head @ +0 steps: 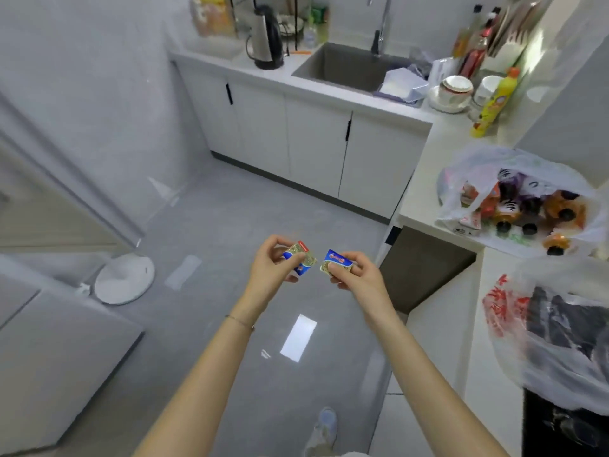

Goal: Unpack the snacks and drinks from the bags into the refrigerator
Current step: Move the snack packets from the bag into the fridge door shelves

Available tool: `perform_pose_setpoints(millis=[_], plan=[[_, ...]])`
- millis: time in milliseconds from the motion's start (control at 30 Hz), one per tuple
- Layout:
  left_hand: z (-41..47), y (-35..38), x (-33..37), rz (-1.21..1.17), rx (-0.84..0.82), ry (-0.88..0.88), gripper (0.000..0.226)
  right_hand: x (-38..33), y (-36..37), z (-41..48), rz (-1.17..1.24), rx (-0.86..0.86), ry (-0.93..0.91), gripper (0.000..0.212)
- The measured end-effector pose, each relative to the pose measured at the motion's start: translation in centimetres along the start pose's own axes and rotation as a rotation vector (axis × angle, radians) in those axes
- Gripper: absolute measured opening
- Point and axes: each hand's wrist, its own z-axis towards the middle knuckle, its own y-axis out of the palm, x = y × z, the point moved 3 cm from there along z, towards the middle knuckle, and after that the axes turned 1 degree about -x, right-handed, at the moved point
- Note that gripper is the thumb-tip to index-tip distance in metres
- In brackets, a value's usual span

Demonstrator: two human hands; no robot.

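My left hand (268,268) pinches a small blue and gold snack packet (301,258) with a red edge. My right hand (359,277) pinches a second small blue and gold snack packet (336,260). Both are held side by side over the grey floor, a small gap between them. On the counter at the right lies an open plastic bag (468,174) holding several drink bottles with dark caps (530,211) and small cartons. Nearer me stands another plastic bag (504,311) with red print and dark contents. The refrigerator (49,357) is at the lower left, its door closed.
A sink (349,65), a black kettle (265,37), bowls (456,89) and a yellow bottle (492,103) stand on the far counter. A round white object (125,278) lies on the floor at the left. White cabinets (313,143) run below the counter. My shoe (324,427) shows below.
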Motion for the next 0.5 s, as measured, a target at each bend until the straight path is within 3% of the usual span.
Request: perform_pose_setpoints(millis=[233,500], plan=[[-4.5,-12.9,-1.4,-0.051,0.112,0.034,0.017,-0.1,12.8,-2.6,-0.011,-0.107,-0.039,0.016],[-10.5,-28.0,-1.8,-0.004,0.196,0.145,0.017,-0.1,28.1,-7.2,-0.008,-0.176,-0.118,0.019]])
